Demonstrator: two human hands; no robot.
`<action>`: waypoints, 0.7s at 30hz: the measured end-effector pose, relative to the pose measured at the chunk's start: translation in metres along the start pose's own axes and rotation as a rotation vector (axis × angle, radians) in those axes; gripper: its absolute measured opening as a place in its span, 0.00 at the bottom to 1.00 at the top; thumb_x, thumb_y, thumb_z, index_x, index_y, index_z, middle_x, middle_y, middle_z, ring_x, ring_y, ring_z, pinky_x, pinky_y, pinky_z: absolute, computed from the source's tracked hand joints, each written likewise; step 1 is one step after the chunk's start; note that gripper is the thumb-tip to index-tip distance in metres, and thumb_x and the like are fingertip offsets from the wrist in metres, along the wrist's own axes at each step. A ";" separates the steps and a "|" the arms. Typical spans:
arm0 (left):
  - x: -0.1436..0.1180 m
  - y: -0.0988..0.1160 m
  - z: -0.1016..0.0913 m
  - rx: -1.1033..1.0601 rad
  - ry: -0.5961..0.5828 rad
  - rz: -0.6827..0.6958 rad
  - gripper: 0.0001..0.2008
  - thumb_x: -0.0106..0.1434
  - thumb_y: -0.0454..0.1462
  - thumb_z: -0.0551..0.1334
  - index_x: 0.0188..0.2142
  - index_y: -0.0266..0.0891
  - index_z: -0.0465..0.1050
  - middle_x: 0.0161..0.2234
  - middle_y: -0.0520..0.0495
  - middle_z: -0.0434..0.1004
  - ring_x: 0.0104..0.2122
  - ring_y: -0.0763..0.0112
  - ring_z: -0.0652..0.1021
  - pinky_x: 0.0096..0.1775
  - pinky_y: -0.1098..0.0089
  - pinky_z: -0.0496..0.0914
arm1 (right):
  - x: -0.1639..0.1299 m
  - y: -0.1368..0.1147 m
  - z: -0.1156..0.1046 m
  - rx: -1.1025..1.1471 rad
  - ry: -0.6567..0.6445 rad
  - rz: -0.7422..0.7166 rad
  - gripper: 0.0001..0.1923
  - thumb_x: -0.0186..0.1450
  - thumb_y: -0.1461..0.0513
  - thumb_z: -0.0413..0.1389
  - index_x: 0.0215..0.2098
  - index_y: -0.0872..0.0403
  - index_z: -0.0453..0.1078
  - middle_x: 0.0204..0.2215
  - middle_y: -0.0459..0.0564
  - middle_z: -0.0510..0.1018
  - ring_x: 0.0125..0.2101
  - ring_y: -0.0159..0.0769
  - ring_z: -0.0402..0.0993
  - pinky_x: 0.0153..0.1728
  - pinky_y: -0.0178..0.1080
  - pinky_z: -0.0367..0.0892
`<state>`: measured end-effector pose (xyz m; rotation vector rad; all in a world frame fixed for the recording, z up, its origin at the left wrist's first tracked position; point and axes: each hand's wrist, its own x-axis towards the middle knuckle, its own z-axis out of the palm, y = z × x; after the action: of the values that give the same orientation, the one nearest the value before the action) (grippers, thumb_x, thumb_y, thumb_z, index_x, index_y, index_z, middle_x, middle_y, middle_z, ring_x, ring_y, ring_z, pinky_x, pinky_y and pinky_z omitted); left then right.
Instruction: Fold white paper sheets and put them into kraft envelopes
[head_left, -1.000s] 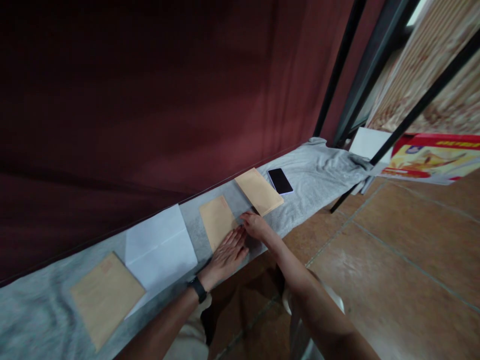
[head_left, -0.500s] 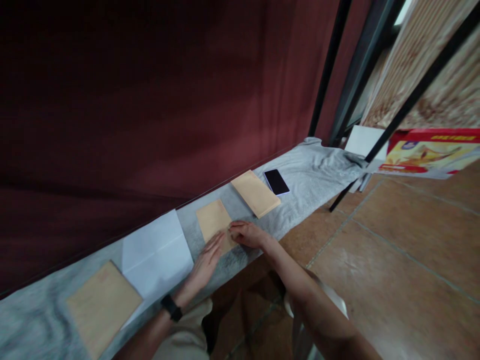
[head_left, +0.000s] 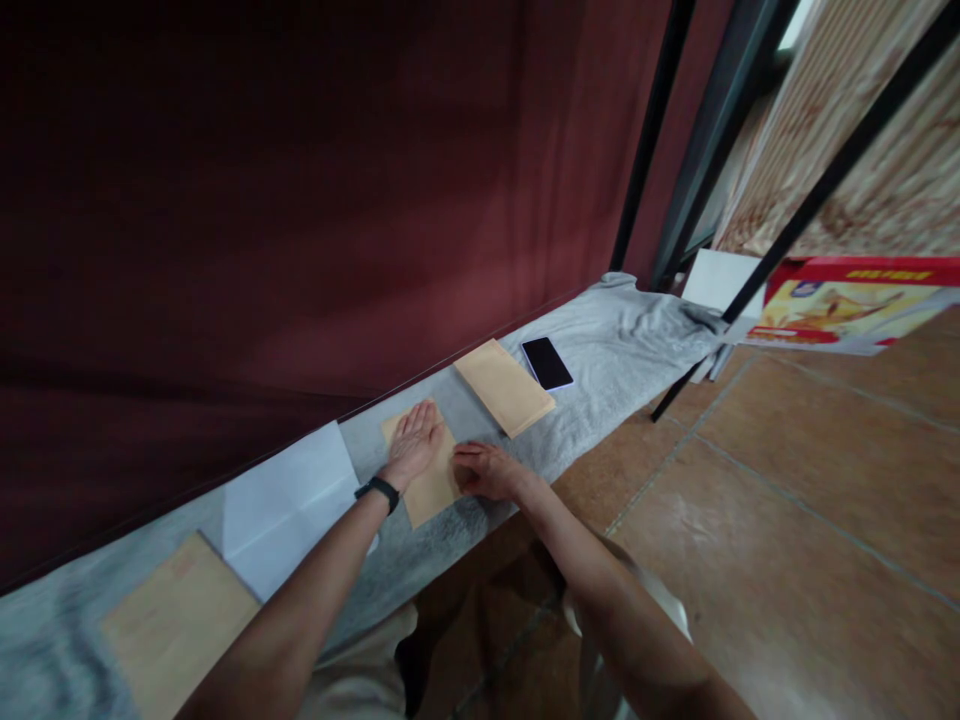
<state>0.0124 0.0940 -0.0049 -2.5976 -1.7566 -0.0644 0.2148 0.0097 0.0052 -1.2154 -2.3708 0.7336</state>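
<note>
Grey cloth (head_left: 600, 350) covers a long narrow bench against a dark red wall. On it lies a small brown envelope (head_left: 429, 482), with the left hand (head_left: 415, 440) spread flat and open on top, fingers extended, gripping nothing. The right hand (head_left: 484, 470) rests at the envelope's right edge, fingers curled; whether it pinches that edge I cannot tell. Pressing evenly keeps the paper from sliding on the cloth. Right of the envelope lie a larger envelope (head_left: 504, 386) and a phone (head_left: 547, 362); left of it, a white sheet (head_left: 289, 500). The bench's front edge runs just beside the envelope, leaving little room.
</note>
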 end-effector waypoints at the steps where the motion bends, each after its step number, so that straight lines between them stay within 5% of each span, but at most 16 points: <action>1: 0.004 0.000 0.002 0.001 0.010 -0.016 0.31 0.73 0.44 0.38 0.70 0.33 0.49 0.71 0.38 0.53 0.70 0.61 0.52 0.68 0.55 0.49 | 0.000 0.000 0.000 0.002 0.006 -0.009 0.25 0.56 0.62 0.68 0.51 0.53 0.75 0.60 0.57 0.73 0.61 0.45 0.67 0.61 0.45 0.62; 7: 0.009 0.004 0.006 0.011 0.036 -0.054 0.32 0.73 0.44 0.37 0.70 0.32 0.50 0.70 0.37 0.54 0.71 0.59 0.52 0.67 0.52 0.50 | 0.000 0.002 0.002 0.043 0.054 -0.050 0.10 0.61 0.67 0.61 0.42 0.52 0.77 0.54 0.52 0.78 0.57 0.39 0.72 0.58 0.40 0.64; 14: -0.016 0.015 0.004 0.018 0.024 0.027 0.30 0.73 0.43 0.39 0.70 0.34 0.51 0.70 0.39 0.55 0.70 0.63 0.53 0.68 0.56 0.49 | -0.001 0.001 0.003 -0.017 0.080 0.087 0.25 0.58 0.62 0.65 0.53 0.55 0.73 0.59 0.58 0.72 0.58 0.45 0.70 0.58 0.44 0.65; 21: -0.044 0.029 0.004 -0.002 0.019 0.091 0.30 0.73 0.44 0.39 0.70 0.35 0.51 0.70 0.41 0.54 0.70 0.64 0.53 0.69 0.57 0.48 | -0.002 0.000 -0.001 -0.078 0.076 0.082 0.21 0.64 0.67 0.57 0.55 0.58 0.72 0.60 0.60 0.72 0.59 0.43 0.69 0.59 0.42 0.65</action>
<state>0.0230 0.0421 -0.0101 -2.6649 -1.6307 -0.0897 0.2165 0.0082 0.0056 -1.3553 -2.3193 0.6138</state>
